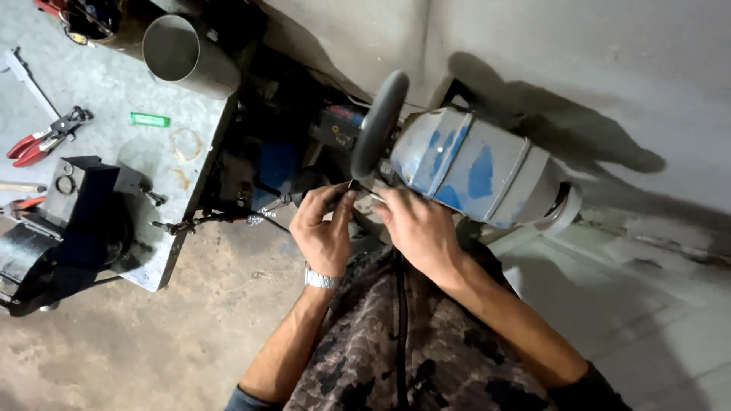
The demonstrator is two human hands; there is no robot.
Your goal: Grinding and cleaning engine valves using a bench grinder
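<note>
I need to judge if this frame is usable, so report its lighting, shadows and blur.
Head view: light falls from the left, so the worn blue-and-grey bench grinder throws a hard dark shadow on the pale wall; the recess behind the dark grinding wheel is nearly black; both hands, left hand and right hand, look slightly soft; straight edges bow toward the frame borders.

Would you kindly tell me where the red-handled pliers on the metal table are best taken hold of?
Probably by the two red handles, coming from above at their left end. The red-handled pliers lie flat on the metal table, handles splayed left, dark jaws pointing right, with bare tabletop around them.
</note>
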